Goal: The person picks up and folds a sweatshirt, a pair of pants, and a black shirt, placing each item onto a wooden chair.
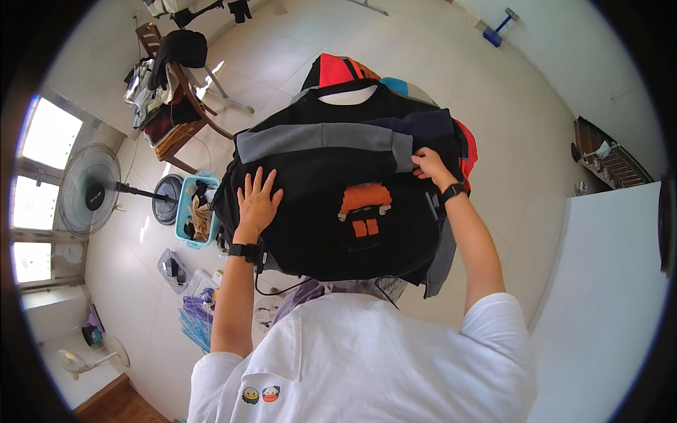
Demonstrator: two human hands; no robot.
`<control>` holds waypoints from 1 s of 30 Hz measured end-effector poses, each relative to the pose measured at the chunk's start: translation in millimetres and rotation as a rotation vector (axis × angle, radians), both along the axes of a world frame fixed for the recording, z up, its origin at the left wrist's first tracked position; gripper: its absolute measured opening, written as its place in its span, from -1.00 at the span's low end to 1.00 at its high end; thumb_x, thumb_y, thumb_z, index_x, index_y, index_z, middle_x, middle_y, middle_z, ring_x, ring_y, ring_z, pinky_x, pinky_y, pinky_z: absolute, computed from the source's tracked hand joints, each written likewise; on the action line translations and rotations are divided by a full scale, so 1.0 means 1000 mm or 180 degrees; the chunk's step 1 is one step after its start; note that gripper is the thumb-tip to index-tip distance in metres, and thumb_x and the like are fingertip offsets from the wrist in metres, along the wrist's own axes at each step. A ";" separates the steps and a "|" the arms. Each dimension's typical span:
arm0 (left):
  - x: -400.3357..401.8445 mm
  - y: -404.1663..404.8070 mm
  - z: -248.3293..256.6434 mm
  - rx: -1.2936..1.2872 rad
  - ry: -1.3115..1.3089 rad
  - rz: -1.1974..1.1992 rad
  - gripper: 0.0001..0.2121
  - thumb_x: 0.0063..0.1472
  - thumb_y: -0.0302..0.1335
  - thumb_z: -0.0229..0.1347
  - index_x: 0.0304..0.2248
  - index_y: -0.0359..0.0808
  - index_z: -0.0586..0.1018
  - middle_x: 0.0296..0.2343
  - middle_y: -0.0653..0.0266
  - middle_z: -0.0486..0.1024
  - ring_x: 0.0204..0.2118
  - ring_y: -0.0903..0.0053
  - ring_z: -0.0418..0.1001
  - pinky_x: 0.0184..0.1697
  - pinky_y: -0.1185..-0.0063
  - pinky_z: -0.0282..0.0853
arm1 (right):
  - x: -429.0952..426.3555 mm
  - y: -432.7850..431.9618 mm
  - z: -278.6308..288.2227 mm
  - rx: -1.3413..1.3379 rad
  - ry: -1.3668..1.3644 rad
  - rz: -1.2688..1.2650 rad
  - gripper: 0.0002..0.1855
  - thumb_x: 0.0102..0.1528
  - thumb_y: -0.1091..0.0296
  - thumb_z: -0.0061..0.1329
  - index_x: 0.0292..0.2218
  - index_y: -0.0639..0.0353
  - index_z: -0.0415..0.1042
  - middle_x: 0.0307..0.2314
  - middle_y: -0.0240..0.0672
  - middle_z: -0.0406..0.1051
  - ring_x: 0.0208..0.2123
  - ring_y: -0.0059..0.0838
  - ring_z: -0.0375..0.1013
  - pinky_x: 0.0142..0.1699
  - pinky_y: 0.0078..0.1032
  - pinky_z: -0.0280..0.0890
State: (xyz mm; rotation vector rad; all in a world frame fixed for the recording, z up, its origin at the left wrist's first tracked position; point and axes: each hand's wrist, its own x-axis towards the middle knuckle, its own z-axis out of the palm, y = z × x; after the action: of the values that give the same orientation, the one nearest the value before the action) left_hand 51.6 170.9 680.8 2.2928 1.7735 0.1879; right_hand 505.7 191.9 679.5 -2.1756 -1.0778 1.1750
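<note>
A black sweatshirt (312, 211) with an orange printed figure lies spread out before me, its neck opening pointing away. One grey sleeve (322, 136) is laid across its upper part. My right hand (432, 166) pinches the cuff end of that sleeve near the garment's right side. Flat on the black fabric at the left rests my left hand (258, 201), fingers spread. Another grey sleeve (441, 259) hangs down at the lower right. Beyond the neckline, red, orange and blue garments (338, 71) show from underneath. What supports the clothes is hidden.
Left of the garments stand a light-blue basket (184, 232) of clothes, a pedestal fan (95, 190) and a wooden chair (185, 143) piled with clothing. Blue and purple hangers (195, 317) lie on the floor at lower left. A white surface (608, 254) runs along the right.
</note>
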 end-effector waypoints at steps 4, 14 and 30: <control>0.008 -0.005 -0.002 0.0334 -0.0231 0.0040 -0.49 0.21 -0.23 -0.02 0.15 -0.01 0.21 0.17 0.14 0.04 0.24 0.07 -0.09 0.20 0.06 -0.12 | -0.019 0.005 0.001 0.1304 -0.2742 0.0854 -0.72 0.06 0.25 -0.01 -0.21 0.20 0.39 -0.39 -0.23 0.45 -0.39 -0.45 0.48 -0.31 -0.54 0.38; 0.020 -0.013 -0.013 0.0542 -0.0319 0.0019 -0.48 0.19 -0.13 -0.03 0.14 0.01 0.25 0.18 0.11 0.03 0.22 0.07 -0.04 0.12 -0.05 -0.06 | -0.188 0.142 0.121 0.0025 0.0798 0.2757 -0.70 0.16 0.20 -0.11 -0.22 0.26 0.42 -0.39 -0.32 0.45 -0.36 -0.54 0.44 -0.27 -0.61 0.35; 0.013 -0.014 -0.027 0.0216 -0.0552 0.0052 -0.46 0.19 -0.10 -0.04 0.15 0.02 0.23 0.19 0.08 -0.01 0.24 0.10 -0.08 0.14 -0.04 -0.12 | -0.225 0.278 0.024 -0.0102 0.1949 0.2167 -0.65 0.09 0.34 -0.10 -0.12 0.36 0.35 -0.19 0.04 0.38 -0.10 -0.04 0.38 -0.06 -0.23 0.32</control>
State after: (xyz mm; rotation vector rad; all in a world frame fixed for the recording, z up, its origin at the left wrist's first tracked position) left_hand 64.5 157.0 653.7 2.2321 1.7237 0.4422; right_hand 280.2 470.0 703.9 -1.3003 -1.5318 1.9764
